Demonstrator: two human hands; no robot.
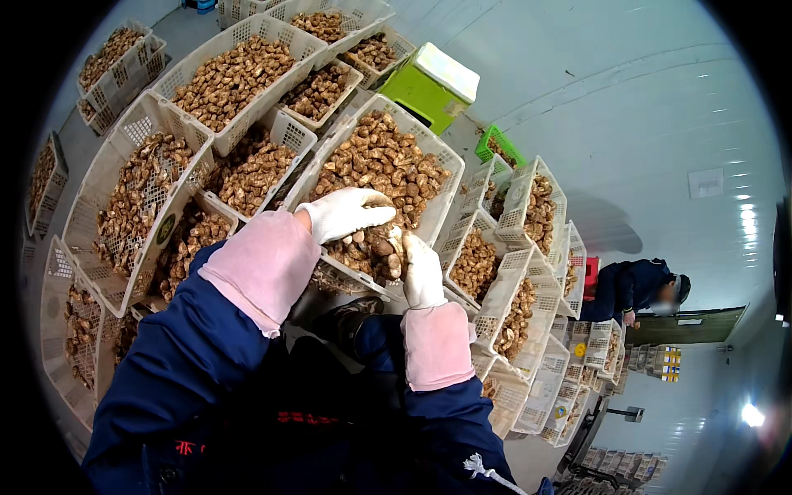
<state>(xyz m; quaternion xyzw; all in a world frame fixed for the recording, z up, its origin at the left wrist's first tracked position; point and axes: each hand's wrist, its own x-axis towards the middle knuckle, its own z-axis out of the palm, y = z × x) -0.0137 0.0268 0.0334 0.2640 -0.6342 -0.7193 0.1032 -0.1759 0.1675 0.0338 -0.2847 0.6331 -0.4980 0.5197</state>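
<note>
Both my hands wear white gloves, with pink cuffs over dark blue sleeves. They work at the near end of a white plastic crate heaped with brown shiitake-like mushrooms. My left hand curves over the heap, its fingers pressed together and bent down around some mushrooms. Facing it, my right hand closes its thumb and fingers against a clump of mushrooms gathered between the two gloves. Some of these show pale undersides. The left fingertips are partly hidden, and how many mushrooms each hand grips cannot be made out.
Stacked mushroom crates crowd the left and right. Behind the heap stands a green box with a white lid, near a small green basket. A person in dark blue bends at far right. My shoe is below.
</note>
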